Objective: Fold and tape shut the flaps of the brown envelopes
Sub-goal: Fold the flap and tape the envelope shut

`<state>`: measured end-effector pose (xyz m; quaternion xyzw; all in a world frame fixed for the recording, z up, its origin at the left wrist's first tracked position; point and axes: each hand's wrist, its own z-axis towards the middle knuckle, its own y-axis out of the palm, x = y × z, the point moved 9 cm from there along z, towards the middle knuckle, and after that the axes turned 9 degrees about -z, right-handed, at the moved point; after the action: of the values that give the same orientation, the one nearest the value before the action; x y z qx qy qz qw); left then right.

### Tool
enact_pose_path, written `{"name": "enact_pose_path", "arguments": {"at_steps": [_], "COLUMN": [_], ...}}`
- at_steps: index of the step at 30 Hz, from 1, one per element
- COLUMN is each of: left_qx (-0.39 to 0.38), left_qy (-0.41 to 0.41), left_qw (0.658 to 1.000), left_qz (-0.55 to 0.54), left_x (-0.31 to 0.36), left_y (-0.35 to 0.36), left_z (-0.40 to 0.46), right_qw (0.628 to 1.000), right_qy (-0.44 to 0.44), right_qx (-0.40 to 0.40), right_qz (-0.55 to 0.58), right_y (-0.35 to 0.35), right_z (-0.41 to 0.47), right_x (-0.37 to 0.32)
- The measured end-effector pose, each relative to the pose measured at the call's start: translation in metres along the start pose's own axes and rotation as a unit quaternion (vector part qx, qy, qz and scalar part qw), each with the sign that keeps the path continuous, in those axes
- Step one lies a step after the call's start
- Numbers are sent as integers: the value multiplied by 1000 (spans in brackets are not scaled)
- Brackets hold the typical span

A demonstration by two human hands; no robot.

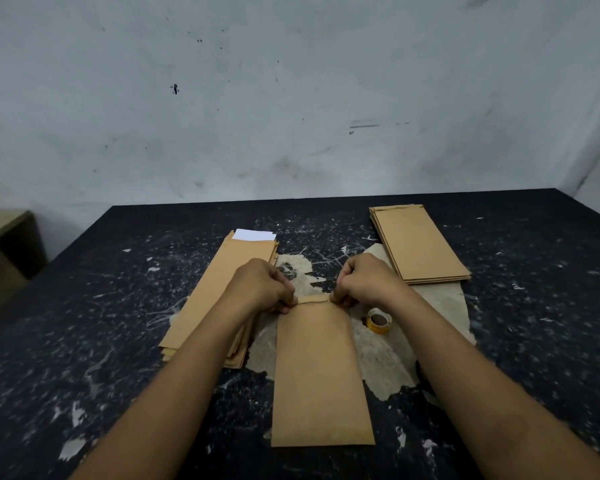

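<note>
A grey, scuffed wall rises behind a black table whose top is flecked with white scratches and worn pale in a patch at its middle. A wooden shelf unit stands off the table's left edge. Two bare forearms reach in from the near edge toward the centre.

One brown envelope lies flat and lengthwise at the middle of the table, its bottom end close to the near edge and its top end pointing at the far edge. Along that top end the flap is turned over into a narrow strip. Left of it, partly under the left forearm, lies a loose stack of brown envelopes, running from the centre toward the far edge, with a white sheet showing at the far end of the top one. A tidier pile of envelopes sits near the far right corner, well apart from the single envelope.

The left hand pinches the left end of the flap with curled fingers; the right hand pinches the right end the same way. A small roll of tape lies on the worn patch just right of the envelope's top corner, below the right wrist
</note>
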<state>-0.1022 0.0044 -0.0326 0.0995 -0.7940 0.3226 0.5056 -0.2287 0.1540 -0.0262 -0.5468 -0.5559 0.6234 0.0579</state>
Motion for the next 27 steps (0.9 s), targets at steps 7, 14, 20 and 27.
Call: {"name": "enact_pose_path", "arguments": {"at_steps": [7, 14, 20, 27], "left_qx": [59, 94, 16, -48], "left_qy": [42, 75, 82, 109], "left_qw": [985, 961, 982, 970], "left_qz": [158, 247, 170, -210], "left_x": [6, 15, 8, 21], "left_y": [-1, -3, 2, 1], "left_z": [2, -8, 0, -8], "right_qw": [999, 993, 988, 981], "right_qy": [-12, -60, -136, -128], "right_qx": [4, 2, -34, 5], "right_qz": [-48, -99, -61, 143], "right_y": [1, -2, 1, -9], "right_z": [1, -1, -6, -17], "right_x": [-3, -2, -5, -16]}}
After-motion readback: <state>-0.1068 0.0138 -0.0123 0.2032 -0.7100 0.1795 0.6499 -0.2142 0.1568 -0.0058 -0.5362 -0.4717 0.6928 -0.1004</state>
